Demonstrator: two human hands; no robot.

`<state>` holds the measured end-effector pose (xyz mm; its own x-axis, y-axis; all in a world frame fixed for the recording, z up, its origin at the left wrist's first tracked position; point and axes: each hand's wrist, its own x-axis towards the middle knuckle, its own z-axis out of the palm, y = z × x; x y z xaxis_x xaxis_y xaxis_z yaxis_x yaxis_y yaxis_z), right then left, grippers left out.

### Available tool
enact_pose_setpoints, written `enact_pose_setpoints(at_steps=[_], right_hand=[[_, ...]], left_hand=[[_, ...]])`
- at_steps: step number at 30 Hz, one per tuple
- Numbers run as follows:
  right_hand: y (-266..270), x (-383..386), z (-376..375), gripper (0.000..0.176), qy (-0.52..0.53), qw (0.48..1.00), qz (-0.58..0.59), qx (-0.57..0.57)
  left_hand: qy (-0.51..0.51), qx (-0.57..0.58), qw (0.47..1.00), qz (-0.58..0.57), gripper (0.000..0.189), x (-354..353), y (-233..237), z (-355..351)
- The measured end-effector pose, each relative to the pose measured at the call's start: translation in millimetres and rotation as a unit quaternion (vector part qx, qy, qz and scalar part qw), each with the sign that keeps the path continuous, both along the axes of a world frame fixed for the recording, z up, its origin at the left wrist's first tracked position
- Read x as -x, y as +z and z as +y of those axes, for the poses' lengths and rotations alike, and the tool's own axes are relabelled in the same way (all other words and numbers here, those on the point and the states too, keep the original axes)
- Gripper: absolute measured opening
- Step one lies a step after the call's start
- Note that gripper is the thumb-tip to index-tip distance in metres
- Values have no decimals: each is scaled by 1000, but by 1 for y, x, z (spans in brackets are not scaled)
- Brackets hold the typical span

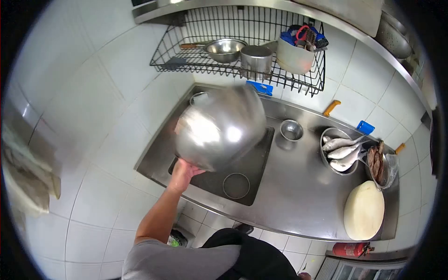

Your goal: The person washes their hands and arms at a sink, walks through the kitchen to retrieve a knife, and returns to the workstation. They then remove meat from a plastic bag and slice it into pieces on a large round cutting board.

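Note:
My left hand (184, 174) grips the rim of a large stainless steel bowl (224, 128). The bowl is tilted, smeared by motion, and held over the sink (259, 186). Its outer side faces me, so whatever is inside stays hidden. Below it, a round strainer ring (236, 185) shows on the sink floor. At the bottom edge of the view only a sliver of my right hand (304, 276) appears, low by my body and away from the counter. Its fingers are hidden.
A small steel bowl (291, 130) sits right of the sink. Farther right are a bowl of fish (343, 150), a pan with brown dried pieces (376, 161) and a large pale melon (364, 210). A wire rack (205, 67) holding pots hangs above.

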<state>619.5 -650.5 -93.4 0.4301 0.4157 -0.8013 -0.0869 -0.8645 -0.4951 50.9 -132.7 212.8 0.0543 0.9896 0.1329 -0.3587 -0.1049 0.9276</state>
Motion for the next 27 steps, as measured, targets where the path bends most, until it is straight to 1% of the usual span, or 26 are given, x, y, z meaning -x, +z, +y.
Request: enact_pose_setpoints(at_steps=[2,3,5,6,8,9,10,11,12,13,14,15,16,17,18,19,20,21,22,23,24,25,27], right_hand=[[8,1,6,33,-1,1000,18,-3],[4,3,8,34,-2,1000,30,-4],[-9,3,8,35,-3,999,53,-7],[-14,4,14,36,-3,998,64,-11],[-27,3,23,37,-4,996,83,-18],[-29,3,27,38,-7,996,91,-21],[-34,0,26,39,-11,995,97,-23],[-38,-3,23,39,-17,994,103,-23],[-140,-52,-18,40,-23,994,109,-22],[-145,-48,-30,31,-19,986,92,-135],[-149,-49,-39,31,-22,986,91,-137],[-155,-50,-48,29,-16,970,98,-221],[-157,-49,-54,28,-12,947,103,-305],[-160,-51,-55,28,-18,946,100,-307],[-151,-51,-48,29,-4,980,60,-190],[-147,-50,-46,30,8,997,21,-70],[-143,-46,-50,30,-1,997,19,-72],[-119,-31,-50,34,61,996,-7,-59],[-94,-14,-49,37,122,991,-32,-44],[-65,1,-51,37,114,992,-32,-42],[-46,13,-49,37,129,990,-48,-38],[-39,17,-50,37,146,987,-65,-34],[-22,27,-47,36,179,978,-99,-26]], left_hand=[[-27,14,997,-69,106,2,50,-17],[-20,10,998,-66,106,6,61,-17],[-42,78,964,-250,117,15,81,-18],[-62,42,950,-305,120,21,83,-13],[-30,-4,941,-337,118,26,92,0],[-33,-9,929,-368,117,33,93,11],[-30,-13,923,-383,115,31,105,18],[-59,-22,908,-414,114,30,113,29],[-88,-29,891,-445,112,27,120,39],[-89,-30,890,-446,112,23,129,49],[-73,-22,888,-453,109,17,139,60],[-59,-14,886,-459,105,13,146,67],[-64,-13,886,-460,105,12,149,73],[-62,-20,889,-452,102,9,151,80],[-59,-27,893,-445,98,5,151,87],[-68,-26,892,-446,98,3,149,96],[-72,-40,895,-439,92,2,145,105],[-74,-52,898,-431,86,-3,149,107],[-82,-47,897,-431,86,-8,152,115],[-63,-40,894,-443,78,-11,158,129],[-42,-32,890,-454,70,-16,170,137],[-42,-20,878,-476,61,-24,186,142],[-41,-9,880,-473,58,-27,200,182]])
